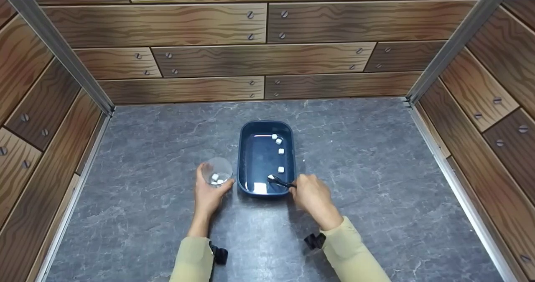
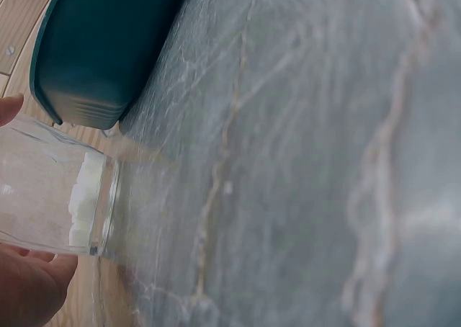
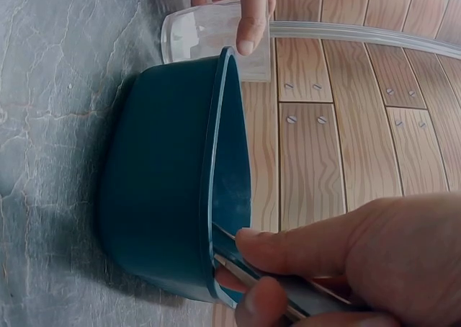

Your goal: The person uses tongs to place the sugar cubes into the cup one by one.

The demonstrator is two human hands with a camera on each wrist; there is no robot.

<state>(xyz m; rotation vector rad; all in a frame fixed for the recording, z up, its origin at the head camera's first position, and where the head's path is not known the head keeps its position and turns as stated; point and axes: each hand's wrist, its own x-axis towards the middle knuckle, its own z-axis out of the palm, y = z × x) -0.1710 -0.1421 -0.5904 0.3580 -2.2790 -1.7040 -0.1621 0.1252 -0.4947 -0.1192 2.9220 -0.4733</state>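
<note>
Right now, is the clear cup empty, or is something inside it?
Not empty, but only partly filled: white cubes lie at the bottom of the clear cup, seen through its wall.

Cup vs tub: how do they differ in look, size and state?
- Look: the cup is clear and round; the tub is dark blue, opaque and oblong with rounded corners.
- Size: the tub is clearly larger than the cup.
- State: the left hand grips the cup, while tongs in the right hand reach into the tub.

Shared: both are open-topped and contain white cubes.
</note>
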